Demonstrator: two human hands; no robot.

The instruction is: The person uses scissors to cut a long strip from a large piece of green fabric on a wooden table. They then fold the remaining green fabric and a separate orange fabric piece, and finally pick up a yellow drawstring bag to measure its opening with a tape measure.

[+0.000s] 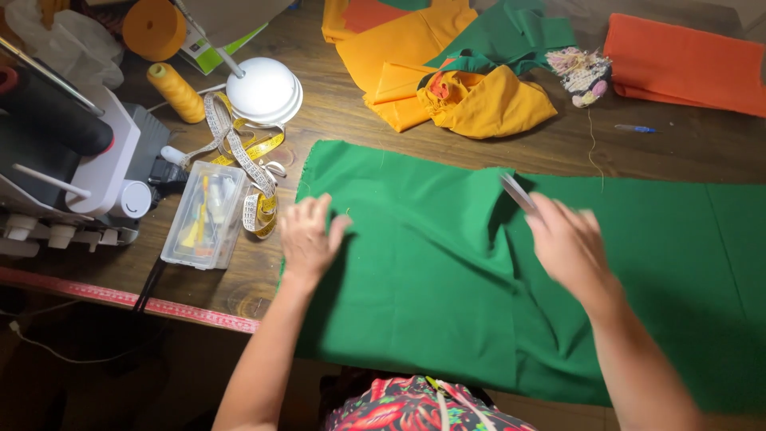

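A large green cloth lies spread over the wooden table, wrinkled near its middle. My left hand rests flat on the cloth's left part, fingers spread. My right hand is blurred over the cloth's middle and holds a thin grey flat piece that sticks up past the fingers; what it is I cannot tell.
A sewing machine stands at the left, beside a clear plastic box and a yellow tape measure. A white round lamp base, yellow thread cones, orange, yellow and green fabric and folded orange cloth lie farther back.
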